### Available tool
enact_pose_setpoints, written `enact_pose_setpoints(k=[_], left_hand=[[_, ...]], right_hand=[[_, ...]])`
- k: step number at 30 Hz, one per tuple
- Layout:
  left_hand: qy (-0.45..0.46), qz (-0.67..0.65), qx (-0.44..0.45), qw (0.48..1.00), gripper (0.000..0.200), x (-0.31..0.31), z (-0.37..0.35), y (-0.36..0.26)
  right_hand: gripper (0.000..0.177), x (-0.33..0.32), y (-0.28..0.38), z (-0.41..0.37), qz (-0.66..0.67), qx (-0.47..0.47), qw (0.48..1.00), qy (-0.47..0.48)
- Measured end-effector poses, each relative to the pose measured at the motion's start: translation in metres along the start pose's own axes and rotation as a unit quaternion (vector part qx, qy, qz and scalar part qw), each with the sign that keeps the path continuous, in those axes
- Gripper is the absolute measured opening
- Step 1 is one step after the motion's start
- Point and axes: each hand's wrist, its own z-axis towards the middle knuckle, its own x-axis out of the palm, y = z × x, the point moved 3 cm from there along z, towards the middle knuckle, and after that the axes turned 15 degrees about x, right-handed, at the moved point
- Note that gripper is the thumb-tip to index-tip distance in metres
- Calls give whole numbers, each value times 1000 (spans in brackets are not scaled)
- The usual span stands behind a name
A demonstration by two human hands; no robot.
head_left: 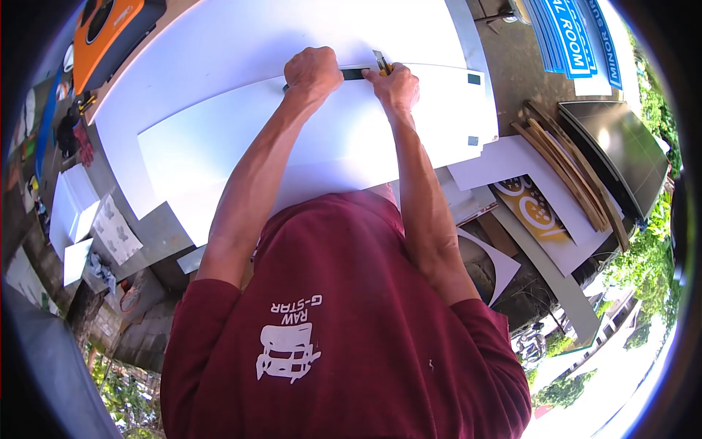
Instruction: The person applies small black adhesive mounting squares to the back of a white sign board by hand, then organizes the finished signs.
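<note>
Nearest: my maroon shirt (344, 329), both forearms stretched out over the white sheet (219, 161).

White sheet: lies flat on the bench (157, 234), on top of a larger white board (241, 44) that sticks out past its far and left edges. All positions below are given rel. to this sheet.

L hand (313, 72): at the sheet's far edge, approx. mid-length. Fingers curled shut, knuckles up, pressing down on a dark straightedge (355, 74) that runs along that edge. The straightedge lies flat and shows between my two hands.

R hand (397, 88): just right of the L hand, same far edge, resting on the sheet. Fingers clamped round a yellow/black cutter (382, 64). The cutter's tip is at the right end of the visible straightedge; can't tell whether the blade is in the material.

Right of sheet: more white pieces and a yellow/black printed sign (532, 211) near the sheet's near-right corner. Beyond those, a bundle of wood strips (567, 164), then a dark panel (618, 150).

Left of sheet: small white offcuts (73, 208) near the bench's edge.

Far right of sheet: blue lettered signs (574, 29). Far left: orange case (110, 33), partly cut off by the frame.
</note>
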Motion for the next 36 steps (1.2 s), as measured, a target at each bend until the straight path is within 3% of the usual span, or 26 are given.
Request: enact_pose_setpoints(k=[9,15,18,22,26,30,36], left_hand=[[2,6,6,1000,17,0,-1,-3],[-3,-1,24,1000,18,-2,-2,-2],[-4,-9,31,999,18,-3,-2,-1],[1,-7,34,999,18,-1,1,0],[-4,-2,42,999,19,-1,1,1],[1,-5,50,999,20,-4,0,0],[19,-3,43,999,13,-7,1,-1]], right_hand=[[72,-2,2,-8,-47,-49,998,-5],[66,1,5,-8,-15,-27,999,-18],[59,-6,3,-10,48,6,998,43],[44,-12,-19,-27,40,-91,984,147],[38,-2,-18,-44,-27,-59,988,138],[36,14,-13,-40,-107,-127,984,68],[38,17,-3,-44,-108,-130,984,59]])
